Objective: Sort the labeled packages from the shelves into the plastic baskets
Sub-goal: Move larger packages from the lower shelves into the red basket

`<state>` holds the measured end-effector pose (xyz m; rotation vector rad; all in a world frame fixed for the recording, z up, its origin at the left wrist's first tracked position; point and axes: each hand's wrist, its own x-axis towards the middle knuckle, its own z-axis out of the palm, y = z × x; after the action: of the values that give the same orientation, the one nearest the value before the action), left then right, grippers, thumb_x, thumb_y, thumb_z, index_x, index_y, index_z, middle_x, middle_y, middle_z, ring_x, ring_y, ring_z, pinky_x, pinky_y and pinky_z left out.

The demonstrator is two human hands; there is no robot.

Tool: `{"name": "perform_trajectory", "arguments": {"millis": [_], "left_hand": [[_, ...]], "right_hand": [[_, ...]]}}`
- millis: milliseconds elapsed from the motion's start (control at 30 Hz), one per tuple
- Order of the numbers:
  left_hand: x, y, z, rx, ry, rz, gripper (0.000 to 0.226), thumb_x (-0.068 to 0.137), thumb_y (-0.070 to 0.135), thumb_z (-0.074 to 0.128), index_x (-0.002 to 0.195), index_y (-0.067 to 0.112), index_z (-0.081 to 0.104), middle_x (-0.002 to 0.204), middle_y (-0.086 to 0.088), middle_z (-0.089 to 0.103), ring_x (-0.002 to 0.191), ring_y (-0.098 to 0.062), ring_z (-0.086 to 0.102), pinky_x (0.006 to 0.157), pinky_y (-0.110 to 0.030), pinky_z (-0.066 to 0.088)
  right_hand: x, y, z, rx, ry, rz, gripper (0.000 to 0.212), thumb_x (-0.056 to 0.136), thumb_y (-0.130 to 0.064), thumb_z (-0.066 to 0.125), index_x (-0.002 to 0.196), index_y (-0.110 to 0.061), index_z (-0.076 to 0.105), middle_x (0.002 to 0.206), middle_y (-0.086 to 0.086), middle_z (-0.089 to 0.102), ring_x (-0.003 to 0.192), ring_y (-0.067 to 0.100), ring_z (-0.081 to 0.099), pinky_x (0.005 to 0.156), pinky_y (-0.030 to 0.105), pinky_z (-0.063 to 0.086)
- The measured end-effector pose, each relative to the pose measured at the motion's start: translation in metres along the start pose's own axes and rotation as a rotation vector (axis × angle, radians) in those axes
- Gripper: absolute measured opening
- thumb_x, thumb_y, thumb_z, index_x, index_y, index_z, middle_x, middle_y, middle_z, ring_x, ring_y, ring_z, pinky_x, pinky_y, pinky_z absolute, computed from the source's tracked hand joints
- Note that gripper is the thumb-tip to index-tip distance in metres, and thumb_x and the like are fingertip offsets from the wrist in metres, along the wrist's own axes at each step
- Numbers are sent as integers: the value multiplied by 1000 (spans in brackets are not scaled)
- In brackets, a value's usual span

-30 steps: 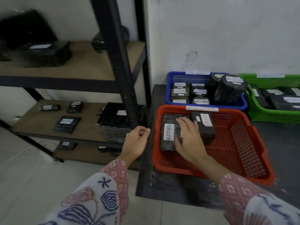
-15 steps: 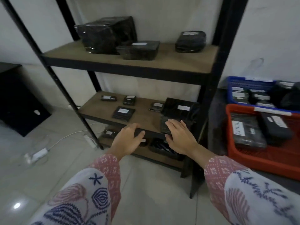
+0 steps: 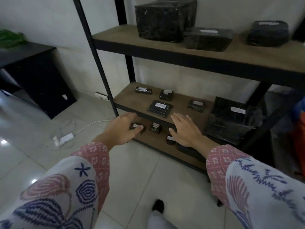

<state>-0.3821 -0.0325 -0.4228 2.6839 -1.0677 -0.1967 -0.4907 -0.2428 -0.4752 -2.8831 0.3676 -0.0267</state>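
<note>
- Standing against the wall: black-framed shelf rack [image 3: 105,66] with wooden boards, landmark for everything below.
- Sitting on rack's top board: big black wrapped box [image 3: 163,19], flatter labeled package [image 3: 208,38] touching its right side, rounded package [image 3: 268,33] further right.
- Leaning at right end of rack's middle board: large glossy package [image 3: 231,119] with white label.
- Lying on middle board left of that: flat labeled package [image 3: 160,108], three small ones behind and beside it.
- Reaching toward rack's bottom board: left hand [image 3: 120,129], fingers loosely spread, thumb lying over small labeled package [image 3: 137,127]; gripping or just touching, cannot tell.
- Hovering at middle board's front edge: right hand [image 3: 184,129], fingers flat and extended, holding nothing.
- Resting on bottom board between the hands: small package [image 3: 155,128]; another [image 3: 170,140] just under right hand.
- Lying on floor left of rack: white power strip [image 3: 63,139].
</note>
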Motion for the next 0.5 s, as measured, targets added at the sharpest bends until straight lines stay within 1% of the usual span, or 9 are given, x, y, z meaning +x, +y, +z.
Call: {"name": "perform_trajectory", "arguments": {"millis": [133,233,400,500], "left_hand": [[38,-38,-7,55,-10,17,64,91,53,44,141,16,35,144,-3,41,124,-23,47,103,-38,34],[77,-65,-13,80,-38,29,63,90,53,44,142,18,33,141,-2,43,120,-21,50,102,-37,34],[149,-110,-22,76,-98,33,56,90,52,45,131,16,43,129,-3,50,112,-21,52,96,-35,36],[186,-128,-22,39,-131,46,52,90,49,48,130,16,45,128,-2,51,112,-21,53,96,-35,36]], "right_hand": [[59,-15,19,5,-20,-26,56,98,-33,39,145,-10,23,154,8,22,143,21,17,117,38,6],[111,-24,33,34,-38,-13,54,97,-32,41,144,-9,27,153,9,26,142,22,20,117,38,9],[190,-38,60,79,-84,43,51,96,-31,42,140,-9,32,149,9,31,139,23,25,116,39,13],[223,-45,79,100,-124,75,48,96,-32,41,139,-11,33,147,8,32,137,23,27,115,39,14]]}}
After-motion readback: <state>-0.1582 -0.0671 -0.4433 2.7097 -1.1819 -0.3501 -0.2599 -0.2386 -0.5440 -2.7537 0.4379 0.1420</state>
